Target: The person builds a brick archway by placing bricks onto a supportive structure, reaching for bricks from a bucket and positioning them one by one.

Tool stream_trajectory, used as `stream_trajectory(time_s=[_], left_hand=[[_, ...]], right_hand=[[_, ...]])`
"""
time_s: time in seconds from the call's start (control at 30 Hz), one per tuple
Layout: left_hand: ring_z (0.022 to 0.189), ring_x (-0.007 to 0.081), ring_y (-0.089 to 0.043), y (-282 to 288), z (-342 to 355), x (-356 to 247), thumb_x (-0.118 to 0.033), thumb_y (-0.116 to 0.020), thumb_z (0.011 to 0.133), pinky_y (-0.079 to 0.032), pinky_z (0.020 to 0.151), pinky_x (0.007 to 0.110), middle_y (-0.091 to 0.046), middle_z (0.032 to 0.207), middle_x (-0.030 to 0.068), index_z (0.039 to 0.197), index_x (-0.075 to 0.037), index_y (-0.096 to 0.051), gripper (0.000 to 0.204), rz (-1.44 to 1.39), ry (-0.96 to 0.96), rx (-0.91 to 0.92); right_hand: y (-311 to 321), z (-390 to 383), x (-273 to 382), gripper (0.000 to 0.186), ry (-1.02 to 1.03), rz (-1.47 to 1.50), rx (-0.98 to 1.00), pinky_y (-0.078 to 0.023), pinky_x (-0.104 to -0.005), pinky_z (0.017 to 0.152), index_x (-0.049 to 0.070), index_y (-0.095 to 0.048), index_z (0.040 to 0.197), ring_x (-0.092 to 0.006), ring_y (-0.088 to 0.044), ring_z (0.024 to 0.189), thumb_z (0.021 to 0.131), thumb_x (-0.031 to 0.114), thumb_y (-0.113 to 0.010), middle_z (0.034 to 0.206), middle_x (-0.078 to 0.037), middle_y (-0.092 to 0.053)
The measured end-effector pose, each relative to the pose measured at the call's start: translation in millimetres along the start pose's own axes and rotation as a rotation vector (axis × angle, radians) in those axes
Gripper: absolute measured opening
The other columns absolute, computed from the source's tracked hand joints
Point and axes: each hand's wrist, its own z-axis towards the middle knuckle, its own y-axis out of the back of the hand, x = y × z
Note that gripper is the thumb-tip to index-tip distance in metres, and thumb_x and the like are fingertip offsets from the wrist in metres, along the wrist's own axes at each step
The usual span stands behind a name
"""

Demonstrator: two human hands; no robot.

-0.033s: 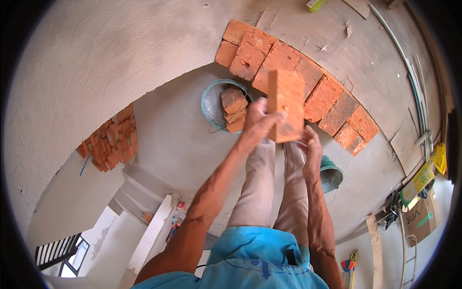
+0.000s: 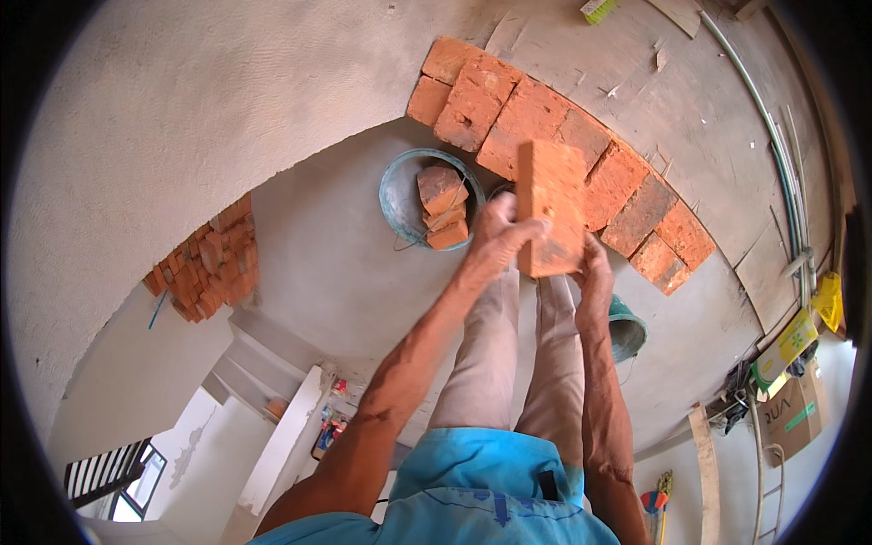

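Between my two hands is an orange clay brick [image 2: 551,204], held upright in the view, slightly blurred. My left hand [image 2: 500,238] grips its left side, thumb across the face. My right hand [image 2: 595,272] has its fingers against the lower right edge, partly hidden behind it. Beyond the brick lies a curved row of weathered bricks [image 2: 472,100], partly covered by the held one. Left of my hands stands a round bucket [image 2: 391,200] with a few broken bricks [image 2: 440,189] inside. A smaller green bucket [image 2: 627,331] is just right of my right forearm.
A brick pile [image 2: 213,263] lies at left below the curved edge of a pale surface [image 2: 200,100]. Long pipes [image 2: 772,127] run along the right. A cardboard sheet [image 2: 790,413], wooden board [image 2: 707,463] and ladder [image 2: 772,490] are at lower right. A railing [image 2: 104,472] shows at lower left.
The brick and both hands have shifted slightly right, the brick a little downward too. My right hand's fingers are now closer around the brick's lower edge.
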Motion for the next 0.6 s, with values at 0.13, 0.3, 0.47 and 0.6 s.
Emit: stream_trajectory(time_s=[0.13, 0.3, 0.47, 0.6], left_hand=[[0.097, 0.0181, -0.066, -30.9, -7.9, 27.3, -0.019, -0.077, 0.078, -0.053, 0.087, 0.03, -0.069, 0.111, 0.015, 0.123, 0.01, -0.058, 0.056, -0.055, 0.1, 0.121], [0.102, 0.0227, -0.067, -32.9, -0.5, 21.7, -0.027, -0.076, 0.078, -0.053, 0.091, 0.034, -0.068, 0.113, 0.0201, 0.126, 0.01, -0.057, 0.063, 0.036, 0.175, 0.176], [0.112, 0.0404, -0.061, -18.6, 16.8, 8.0, -0.032, -0.074, 0.079, -0.048, 0.097, 0.045, -0.063, 0.119, 0.0287, 0.123, 0.009, -0.055, 0.063, 0.666, -0.085, -0.157], [0.117, 0.0422, -0.054, 24.7, 45.2, -8.7, -0.02, -0.073, 0.082, -0.043, 0.102, 0.048, -0.056, 0.121, 0.0269, 0.132, 0.009, -0.048, 0.063, 0.785, -0.412, -0.441]], right_hand=[[19.9, 18.5, 6.3, 0.062, -0.037, 0.131, 0.086, -0.046, -0.0311, 0.102, -0.002, -0.046, 0.144, -0.0182, -0.056, 0.122, 0.101, 0.041, -0.057, 0.135, -0.011, -0.058], [36.9, 26.7, 9.1, 0.056, -0.03, 0.006, 0.112, -0.048, -0.0299, 0.097, -0.003, -0.052, 0.139, -0.0162, -0.06, 0.112, 0.1, 0.037, -0.058, 0.126, -0.009, -0.063], [32.5, 38.5, 18.9, 0.055, 0.115, -0.327, -0.05, -0.048, -0.03, 0.092, -0.003, -0.059, 0.134, -0.0174, -0.06, 0.106, 0.096, 0.036, -0.059, 0.117, -0.01, -0.066], [39.4, 49.2, 33.0, 0.064, 0.283, -0.599, -0.087, -0.046, -0.0294, 0.087, -0.002, -0.058, 0.137, -0.015, -0.057, 0.096, 0.095, 0.047, -0.061, 0.111, -0.007, -0.065]])
